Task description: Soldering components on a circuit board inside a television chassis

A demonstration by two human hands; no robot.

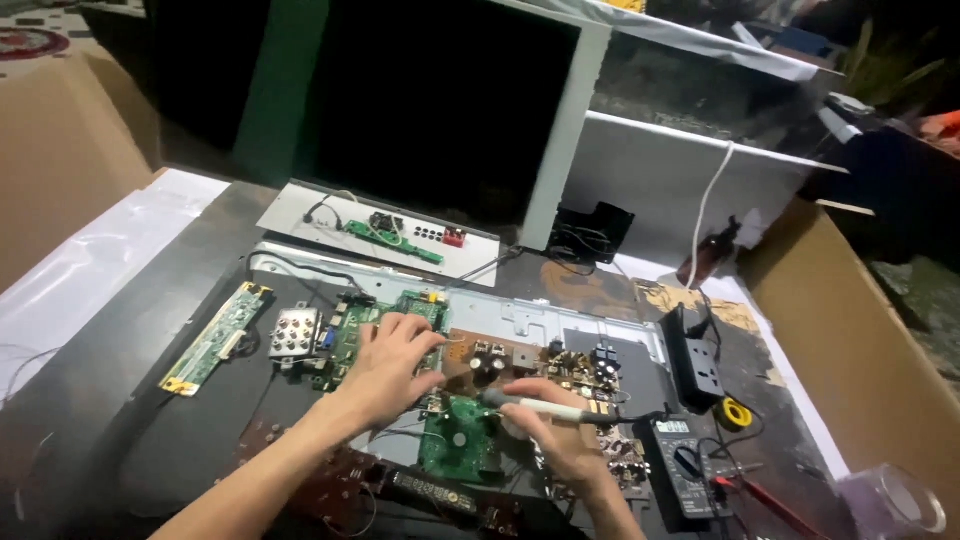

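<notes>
- Around the hands on the dark table [120,400]: a narrow green strip board [215,337] at nine o'clock, a black power strip [697,365] and a multimeter [678,462] at three to four o'clock, a clear plastic cup [890,503] further out.
- Left hand [392,362] lies palm down, fingers spread on the large green circuit board [385,320].
- Right hand [545,420] grips a soldering iron [530,405] like a pen (tip pointing to nine o'clock), just above the small green board [458,440] at six o'clock.
</notes>
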